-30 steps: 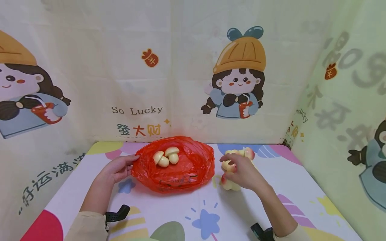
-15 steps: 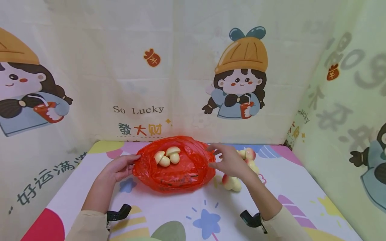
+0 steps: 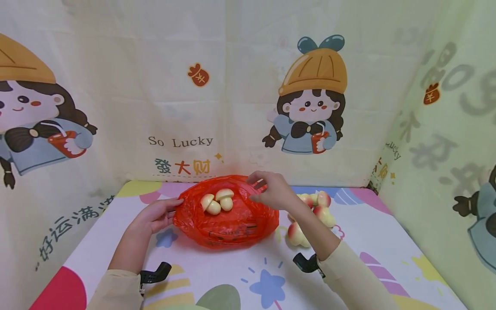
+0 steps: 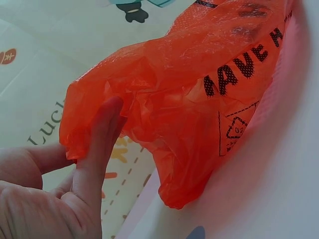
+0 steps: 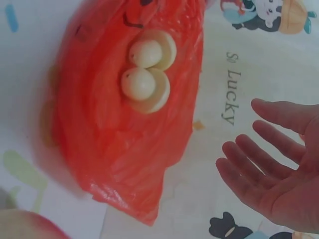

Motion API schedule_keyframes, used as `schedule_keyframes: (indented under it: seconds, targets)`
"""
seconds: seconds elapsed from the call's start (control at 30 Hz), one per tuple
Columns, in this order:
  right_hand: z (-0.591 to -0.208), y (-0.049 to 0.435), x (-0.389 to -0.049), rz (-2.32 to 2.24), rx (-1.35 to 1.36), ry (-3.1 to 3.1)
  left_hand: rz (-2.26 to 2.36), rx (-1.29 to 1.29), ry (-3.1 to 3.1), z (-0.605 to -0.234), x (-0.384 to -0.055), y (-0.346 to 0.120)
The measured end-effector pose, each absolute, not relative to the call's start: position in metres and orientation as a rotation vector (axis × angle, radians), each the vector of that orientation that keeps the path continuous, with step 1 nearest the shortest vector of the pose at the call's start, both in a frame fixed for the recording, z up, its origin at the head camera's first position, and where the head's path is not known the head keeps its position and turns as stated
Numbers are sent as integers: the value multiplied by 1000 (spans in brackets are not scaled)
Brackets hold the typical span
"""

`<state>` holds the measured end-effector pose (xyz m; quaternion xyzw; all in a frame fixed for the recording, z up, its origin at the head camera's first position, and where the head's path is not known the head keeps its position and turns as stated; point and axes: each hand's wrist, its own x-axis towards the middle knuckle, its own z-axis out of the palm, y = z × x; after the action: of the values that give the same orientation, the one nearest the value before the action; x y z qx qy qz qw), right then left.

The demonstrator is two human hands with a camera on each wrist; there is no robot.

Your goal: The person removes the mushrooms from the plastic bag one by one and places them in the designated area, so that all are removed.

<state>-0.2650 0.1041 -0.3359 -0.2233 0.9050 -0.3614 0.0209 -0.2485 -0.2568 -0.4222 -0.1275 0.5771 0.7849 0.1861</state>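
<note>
A red plastic bag [image 3: 232, 230] lies on the table with its mouth spread wide. Inside it sit two cream toy mushrooms [image 3: 224, 199], which the right wrist view shows from above. At the bag's left end, my left hand [image 3: 155, 215] holds the edge; in the left wrist view its fingers [image 4: 94, 154] lie on either side of the film. My right hand [image 3: 273, 189] hovers over the bag's back right side, its fingers spread and holding nothing in the right wrist view. Several cream-and-pink toy peaches [image 3: 324, 215] lie to the right, partly hidden by my right forearm.
A patterned cloth covers the table [image 3: 217, 275]. Printed curtains [image 3: 240, 107] stand behind it and along both sides. Black camera mounts [image 3: 155, 273] sit on both wrists.
My right hand has moved left from above the toy peaches, past the bag's right edge, to its back right side. My left hand stays at the bag's left end.
</note>
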Motion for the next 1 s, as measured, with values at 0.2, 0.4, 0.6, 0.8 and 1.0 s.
schedule_keyframes:
  seconds: [0.2,0.4,0.6,0.8,1.0]
  targets:
    - [-336,95,-279,-1112,-760,2792,2212,-360,1629,-424,-249,-257]
    - [-337,88,-292,-1136,-766,2729,2210,-355,1624,-423,-249,-257]
    - [-337,77,-304,-1087,-773,2701,2210,-358,1637,-423,-249,-257]
    - [-340,66,-315,-1017,-776,2695,2218,-361,1622,-424,-249,-257]
    - [-343,53,-324,-950,-809,2642,2213,-378,1637,-424,-248,-256]
